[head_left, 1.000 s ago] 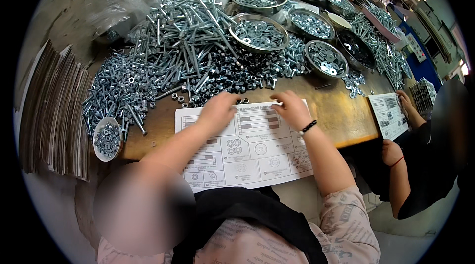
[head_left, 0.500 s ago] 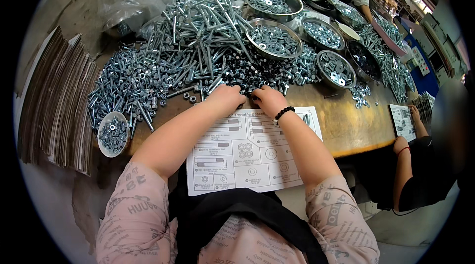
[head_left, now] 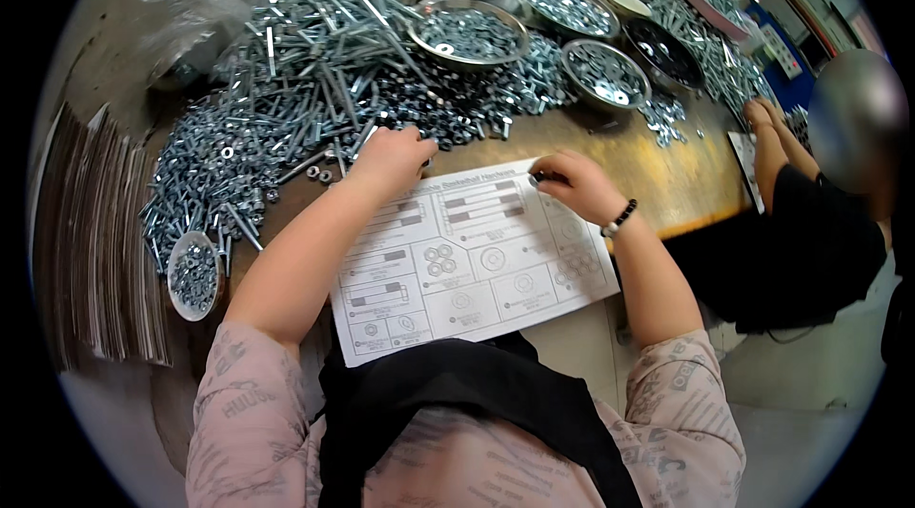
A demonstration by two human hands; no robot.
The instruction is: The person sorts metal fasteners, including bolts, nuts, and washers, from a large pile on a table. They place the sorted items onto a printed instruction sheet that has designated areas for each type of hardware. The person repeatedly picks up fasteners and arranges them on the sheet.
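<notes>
My left hand [head_left: 393, 163] is at the near edge of the pile of black nuts [head_left: 467, 117], its fingers curled. What they pinch, if anything, is hidden. My right hand [head_left: 579, 188] is closed over the upper right part of a printed hardware sheet [head_left: 491, 313], with a small dark metal part [head_left: 543, 177] at its fingertips. The sheet has line drawings of bolts, nuts and washers in boxes, and it lies tilted between my forearms at the table's front edge. Beside my left hand are a few loose silver nuts [head_left: 326, 175] and long bolts [head_left: 303, 165].
Silver bolts [head_left: 286, 41] are heaped at the back left. Metal bowls of washers [head_left: 467, 36] and a bowl of black parts [head_left: 664, 55] stand behind. A white bowl of nuts [head_left: 195, 277] is at the left edge, near stacked cardboard [head_left: 91, 241]. At right, a co-worker's arms [head_left: 777, 151] reach to the table.
My right hand has drawn back from the black nuts, toward the right over the sheet, with the small dark part. My left hand stays by the pile. The view has shifted, and the co-worker's arms moved.
</notes>
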